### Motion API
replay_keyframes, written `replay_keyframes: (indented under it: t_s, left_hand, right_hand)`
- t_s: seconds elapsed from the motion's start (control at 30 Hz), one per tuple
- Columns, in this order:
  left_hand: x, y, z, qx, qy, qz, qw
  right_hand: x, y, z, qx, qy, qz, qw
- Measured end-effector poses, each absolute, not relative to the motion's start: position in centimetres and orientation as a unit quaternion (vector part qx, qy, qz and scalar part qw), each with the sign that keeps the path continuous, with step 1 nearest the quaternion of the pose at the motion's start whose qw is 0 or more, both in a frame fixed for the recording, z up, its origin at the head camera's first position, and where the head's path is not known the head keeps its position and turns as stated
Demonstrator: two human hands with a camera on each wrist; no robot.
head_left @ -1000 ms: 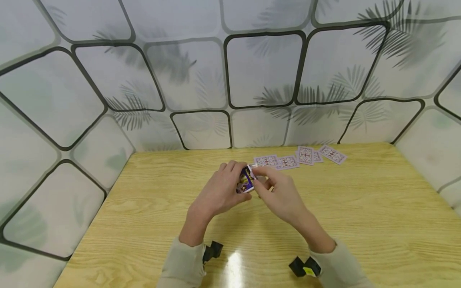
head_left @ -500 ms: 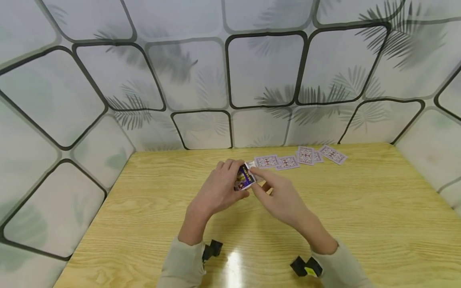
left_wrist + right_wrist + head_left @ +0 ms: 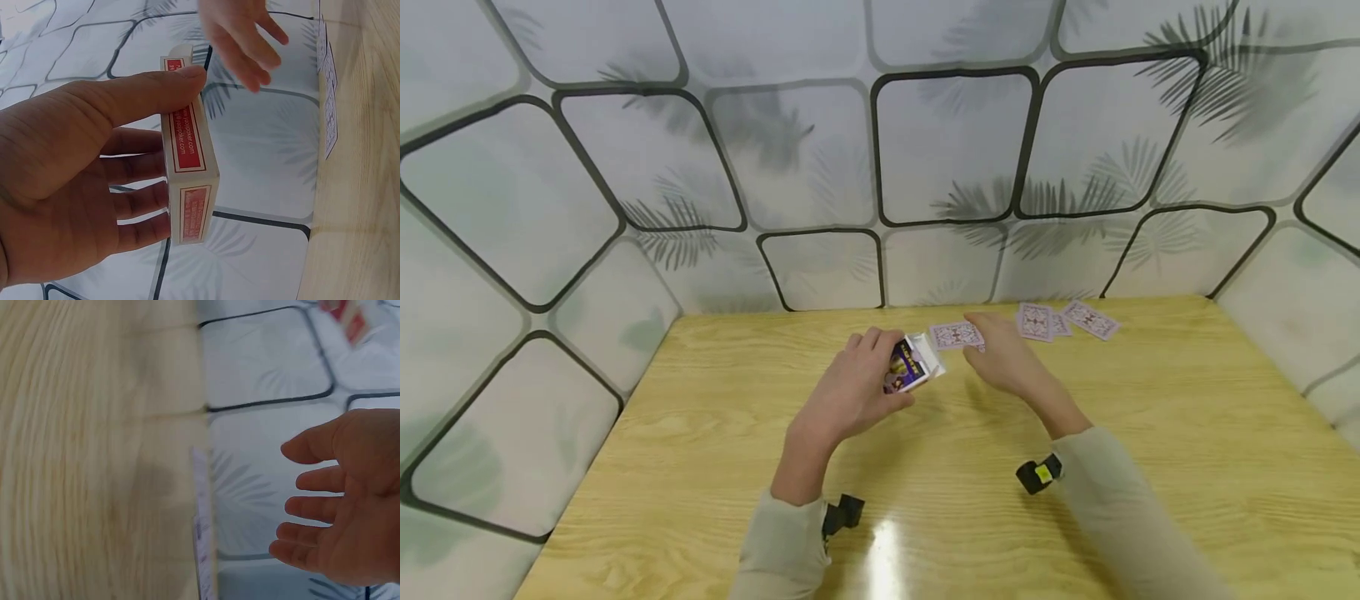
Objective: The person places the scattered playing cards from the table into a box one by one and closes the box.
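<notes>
My left hand [image 3: 850, 387] grips a playing card box [image 3: 907, 367], thumb on one edge and fingers behind it. In the left wrist view the box [image 3: 190, 147] shows red printed panels on its narrow sides. Its white end flap [image 3: 929, 353] stands open on the right. My right hand [image 3: 1009, 357] is over the table by the face-down cards, overlapping one of them in the head view. Its fingers [image 3: 315, 509] are loosely extended with nothing between them. The nearest card [image 3: 955, 335] lies just left of its fingertips, with a red and purple pattern on its back.
More face-down cards, one [image 3: 1035, 322] upright in view and another [image 3: 1092, 320] slanted, lie along the back of the wooden table [image 3: 722, 433]. A patterned fabric wall [image 3: 820, 167] rises right behind the table's far edge and along both sides.
My right hand has left the box's open end and moved right and away from me, toward the cards. The white flap now shows fully. My left hand still holds the box, nearly in place.
</notes>
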State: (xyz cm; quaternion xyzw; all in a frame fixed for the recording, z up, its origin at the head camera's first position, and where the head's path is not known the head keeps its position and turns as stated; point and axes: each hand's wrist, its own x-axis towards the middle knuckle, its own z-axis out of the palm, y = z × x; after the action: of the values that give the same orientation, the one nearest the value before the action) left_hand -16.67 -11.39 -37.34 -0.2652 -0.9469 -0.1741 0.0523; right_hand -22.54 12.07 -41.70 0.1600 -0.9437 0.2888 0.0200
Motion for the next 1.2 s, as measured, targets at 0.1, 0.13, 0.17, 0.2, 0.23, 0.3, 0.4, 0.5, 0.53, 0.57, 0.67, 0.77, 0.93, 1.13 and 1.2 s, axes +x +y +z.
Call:
replay_keyframes:
  t_s: [0.1, 0.13, 0.17, 0.2, 0.23, 0.3, 0.4, 0.5, 0.53, 0.57, 0.67, 0.77, 0.93, 1.13, 1.2]
  left_hand:
    - [-16.7, -11.5, -37.4, -0.264, -0.947, -0.176, 0.048]
    - [-16.7, -11.5, -37.4, -0.264, -0.947, -0.177, 0.048]
    - [-16.7, -11.5, -37.4, -0.264, -0.947, -0.177, 0.049]
    - [-16.7, -11.6, -37.4, -0.265, -0.947, -0.177, 0.051]
    - [-16.7, -11.6, -37.5, -0.266, -0.946, -0.177, 0.051]
    - [-16.8, -11.7, -37.6, -0.266, -0.946, -0.178, 0.052]
    - [-16.8, -11.7, -37.7, -0.263, -0.947, -0.180, 0.046]
    - [-16.9, -11.7, -37.7, -0.260, -0.947, -0.181, 0.042]
    - [-16.9, -11.7, -37.7, -0.260, -0.948, -0.182, 0.042]
    - [-16.9, -11.7, -37.7, -0.259, -0.948, -0.182, 0.041]
    - [-16.9, -11.8, -37.6, -0.258, -0.948, -0.183, 0.039]
    - [-16.9, -11.8, -37.5, -0.258, -0.947, -0.187, 0.033]
    - [-16.8, -11.9, -37.5, -0.259, -0.947, -0.189, 0.030]
    - [-16.6, -12.1, -37.4, -0.256, -0.948, -0.187, 0.029]
    - [-16.6, -12.1, -37.3, -0.254, -0.949, -0.186, 0.027]
  right_hand:
    - [-24.1, 12.0, -42.7, 0.148, -0.963, 0.224, -0.021]
    - [-24.5, 12.0, -42.9, 0.142, -0.968, 0.204, -0.035]
    - [-24.8, 11.9, -43.1, 0.136, -0.972, 0.188, -0.049]
    - [-25.1, 11.8, -43.4, 0.130, -0.975, 0.172, -0.060]
    - [-25.3, 11.8, -43.7, 0.126, -0.977, 0.157, -0.069]
    - [-25.6, 11.8, -44.2, 0.120, -0.980, 0.133, -0.087]
    - [-25.6, 11.9, -44.9, 0.121, -0.980, 0.115, -0.108]
    - [-25.6, 11.8, -45.4, 0.121, -0.979, 0.112, -0.120]
    - [-25.5, 11.8, -45.6, 0.121, -0.979, 0.115, -0.121]
    - [-25.5, 11.8, -45.7, 0.121, -0.979, 0.118, -0.119]
    - [-25.3, 11.7, -46.1, 0.124, -0.980, 0.119, -0.096]
    - [-25.0, 11.7, -46.2, 0.128, -0.982, 0.117, -0.071]
    - [-24.3, 11.7, -46.0, 0.143, -0.980, 0.135, -0.030]
    - [-23.5, 12.0, -45.9, 0.174, -0.971, 0.163, 0.009]
    - [-23.4, 12.1, -45.8, 0.174, -0.970, 0.171, 0.004]
